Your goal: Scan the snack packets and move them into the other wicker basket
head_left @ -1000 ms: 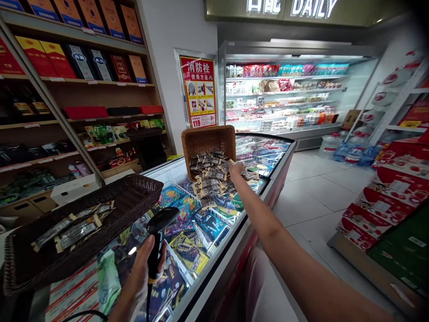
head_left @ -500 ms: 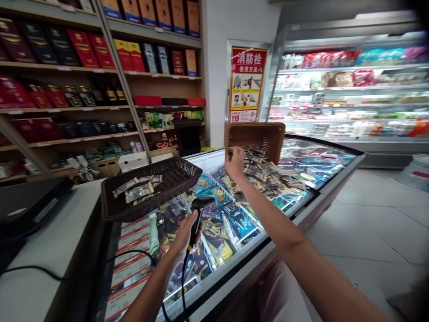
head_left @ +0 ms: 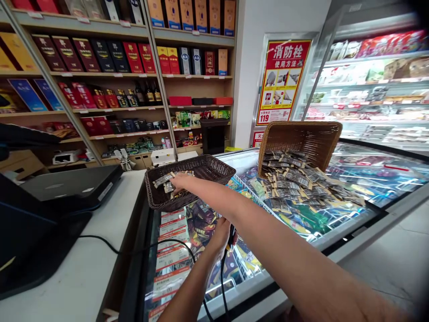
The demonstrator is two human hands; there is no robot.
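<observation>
Low over the freezer's glass lid, my left hand (head_left: 220,237) is wrapped around a black barcode scanner (head_left: 231,236); my right forearm crosses in front of the scanner's head. My right hand (head_left: 182,182) reaches into a dark woven basket (head_left: 214,169), its fingers curled down among small clear-and-tan packets (head_left: 163,180). Whatever those fingers hold is hidden. To the right, a brown wicker basket (head_left: 321,134) lies tipped on its side, with a heap of similar packets (head_left: 295,179) spilling out over the glass.
Price labels (head_left: 172,243) line the freezer's left edge. A black cable (head_left: 134,252) runs from the counter (head_left: 114,250) toward my left hand. A dark terminal (head_left: 77,183) stands on that counter. Behind are shelves of boxed bottles (head_left: 107,56) and a red poster (head_left: 279,80).
My right hand has moved left from the brown basket to the packets in the dark basket. The view has turned left. My left hand still holds the barcode scanner.
</observation>
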